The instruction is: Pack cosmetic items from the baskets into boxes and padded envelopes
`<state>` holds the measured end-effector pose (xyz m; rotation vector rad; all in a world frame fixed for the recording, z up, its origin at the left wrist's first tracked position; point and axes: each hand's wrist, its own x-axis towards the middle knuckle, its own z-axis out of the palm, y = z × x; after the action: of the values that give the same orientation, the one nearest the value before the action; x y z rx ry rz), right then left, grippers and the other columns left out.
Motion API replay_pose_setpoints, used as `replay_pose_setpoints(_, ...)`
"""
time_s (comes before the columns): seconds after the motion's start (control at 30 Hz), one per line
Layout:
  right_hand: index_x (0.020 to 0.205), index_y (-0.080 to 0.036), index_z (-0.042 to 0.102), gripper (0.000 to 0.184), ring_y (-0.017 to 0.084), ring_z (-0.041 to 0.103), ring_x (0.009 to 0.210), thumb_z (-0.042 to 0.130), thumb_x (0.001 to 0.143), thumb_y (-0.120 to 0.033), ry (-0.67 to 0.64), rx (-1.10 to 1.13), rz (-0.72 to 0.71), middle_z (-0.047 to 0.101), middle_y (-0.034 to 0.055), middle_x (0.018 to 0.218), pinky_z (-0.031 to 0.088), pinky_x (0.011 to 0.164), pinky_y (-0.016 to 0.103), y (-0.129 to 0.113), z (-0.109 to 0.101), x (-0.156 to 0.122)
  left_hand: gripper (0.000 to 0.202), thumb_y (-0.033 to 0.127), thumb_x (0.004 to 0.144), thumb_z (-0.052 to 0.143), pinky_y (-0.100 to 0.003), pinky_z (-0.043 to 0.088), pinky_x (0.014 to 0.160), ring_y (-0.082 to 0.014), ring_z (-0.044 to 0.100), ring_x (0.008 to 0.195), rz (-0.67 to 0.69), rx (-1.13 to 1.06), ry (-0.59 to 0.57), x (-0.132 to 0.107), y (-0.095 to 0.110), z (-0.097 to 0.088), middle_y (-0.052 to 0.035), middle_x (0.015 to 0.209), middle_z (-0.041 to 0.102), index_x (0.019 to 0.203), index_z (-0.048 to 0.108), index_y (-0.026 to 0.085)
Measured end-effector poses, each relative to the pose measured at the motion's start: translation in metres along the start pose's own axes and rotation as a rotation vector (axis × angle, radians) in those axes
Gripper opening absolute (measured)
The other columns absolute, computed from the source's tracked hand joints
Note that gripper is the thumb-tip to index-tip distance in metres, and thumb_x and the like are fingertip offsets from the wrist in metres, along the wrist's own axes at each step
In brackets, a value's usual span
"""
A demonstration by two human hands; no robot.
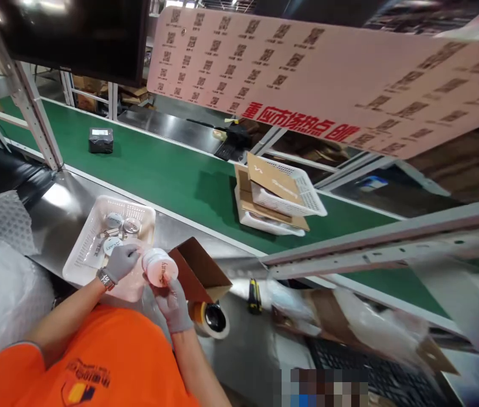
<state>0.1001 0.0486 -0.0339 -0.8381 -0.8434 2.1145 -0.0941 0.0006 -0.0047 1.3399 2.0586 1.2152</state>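
Right hand (173, 305) clamped on stacked discs (160, 267); left hand (124, 263) curled just beside, its grip unclear.
Under the left fingers, a white basket (86, 237) bears loose discs (114, 219): seemingly partway, one stack in hand, others left. Just beyond the right fingers gapes a carton (185, 274), floor hidden; farther out, a green conveyor (171, 175).

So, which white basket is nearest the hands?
The basket on the metal bench, below the left hand; the other two baskets sit stacked on the green belt, farther away.
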Motion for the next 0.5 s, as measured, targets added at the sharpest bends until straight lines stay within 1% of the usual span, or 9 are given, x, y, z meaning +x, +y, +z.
replay_pose_setpoints(0.07,0.125,-0.024,0.075,0.054,0.032,0.073,0.113,0.090,0.079,-0.050,0.096,-0.186,-0.117,0.078,0.0092,0.124,0.061,0.104,0.053,0.002,-0.010,-0.002,0.025,0.024,0.098,0.062,-0.028,0.056,0.080,-0.0200,0.077,0.087,-0.050,-0.028,0.037,-0.005,-0.001,0.000,-0.0060,0.092,0.087,0.088,0.085,0.018)
replay_pose_setpoints(0.13,0.129,-0.023,0.073,0.053,0.032,0.071,0.116,0.088,0.081,-0.041,0.131,-0.522,-0.352,0.077,0.0103,0.128,0.060,0.105,0.051,0.001,-0.019,-0.005,0.025,0.025,0.098,0.063,-0.029,0.056,0.080,-0.0208,0.077,0.087,-0.084,-0.004,0.072,-0.009,-0.001,0.001,-0.0071,0.092,0.087,0.086,0.084,0.018)
replay_pose_setpoints(0.17,0.129,-0.023,0.073,0.050,0.033,0.070,0.118,0.086,0.082,-0.035,0.114,-0.716,-0.489,0.076,0.0111,0.129,0.058,0.107,0.051,0.000,-0.022,-0.006,0.026,0.026,0.098,0.063,-0.029,0.056,0.080,-0.0211,0.077,0.087,-0.095,0.018,0.085,-0.012,-0.001,0.002,-0.0077,0.092,0.087,0.085,0.084,0.018)
replay_pose_setpoints(0.23,0.128,-0.024,0.074,0.044,0.033,0.067,0.121,0.078,0.084,-0.023,-0.012,-1.097,-0.737,0.075,0.0124,0.131,0.056,0.110,0.050,-0.005,-0.026,-0.008,0.028,0.026,0.101,0.061,-0.030,0.055,0.080,-0.0218,0.078,0.088,-0.106,0.061,0.109,-0.017,0.001,0.003,-0.0089,0.093,0.087,0.086,0.083,0.017)
replay_pose_setpoints(0.3,0.131,-0.024,0.074,0.049,0.033,0.066,0.123,0.072,0.083,-0.014,-0.214,-1.383,-0.865,0.075,0.0132,0.133,0.055,0.110,0.048,-0.011,-0.026,-0.007,0.029,0.027,0.103,0.060,-0.030,0.055,0.082,-0.0224,0.079,0.092,-0.108,0.106,0.125,-0.024,0.005,0.003,-0.0095,0.098,0.088,0.094,0.085,0.017)
replay_pose_setpoints(0.37,0.134,-0.022,0.073,0.052,0.033,0.066,0.123,0.071,0.083,-0.012,-0.371,-1.511,-0.859,0.076,0.0138,0.132,0.055,0.108,0.046,-0.014,-0.023,-0.004,0.029,0.028,0.104,0.060,-0.030,0.056,0.083,-0.0228,0.081,0.094,-0.115,0.165,0.122,-0.032,0.009,0.003,-0.0094,0.103,0.089,0.105,0.087,0.019)
replay_pose_setpoints(0.4,0.134,-0.022,0.073,0.049,0.034,0.066,0.122,0.072,0.085,-0.015,-0.388,-1.515,-0.821,0.076,0.0144,0.130,0.056,0.107,0.046,-0.015,-0.021,-0.002,0.029,0.029,0.105,0.061,-0.030,0.056,0.082,-0.0228,0.082,0.094,-0.118,0.195,0.112,-0.036,0.011,0.002,-0.0092,0.105,0.089,0.108,0.088,0.020)
replay_pose_setpoints(0.47,0.131,-0.021,0.073,0.042,0.034,0.068,0.120,0.075,0.089,-0.026,-0.293,-1.411,-0.696,0.077,0.0154,0.126,0.057,0.104,0.047,-0.012,-0.017,0.004,0.028,0.030,0.105,0.062,-0.029,0.057,0.080,-0.0223,0.082,0.091,-0.116,0.239,0.098,-0.045,0.014,0.001,-0.0087,0.104,0.089,0.110,0.088,0.022)
replay_pose_setpoints(0.5,0.132,-0.020,0.072,0.044,0.034,0.070,0.119,0.077,0.090,-0.033,-0.214,-1.305,-0.612,0.077,0.0156,0.126,0.059,0.102,0.047,-0.009,-0.015,0.008,0.028,0.030,0.105,0.062,-0.028,0.057,0.079,-0.0219,0.082,0.089,-0.112,0.251,0.105,-0.048,0.015,0.000,-0.0086,0.103,0.089,0.110,0.088,0.022)
